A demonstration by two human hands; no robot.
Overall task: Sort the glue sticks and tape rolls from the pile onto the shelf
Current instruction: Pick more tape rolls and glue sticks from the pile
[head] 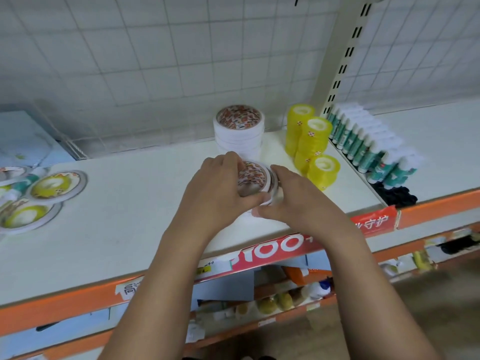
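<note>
Both hands hold a short stack of white tape rolls [255, 178] with a red-patterned core on the white shelf [135, 209]. My left hand [220, 188] curls round its left side, my right hand [293, 198] round its right and front. Behind it stands a taller stack of the same white rolls [239, 131]. Yellow clear tape rolls [311, 141] are stacked to the right. Green-and-white glue sticks [368, 141] stand in rows further right. The unsorted pile [33, 196] of tape rolls and glue sticks lies at the far left.
A wire-grid back panel [181, 61] and a slotted upright post [342, 61] close the shelf behind. The shelf's orange front edge [78, 302] carries red labels. Lower shelves hold assorted goods. A black object [397, 196] lies near the glue sticks.
</note>
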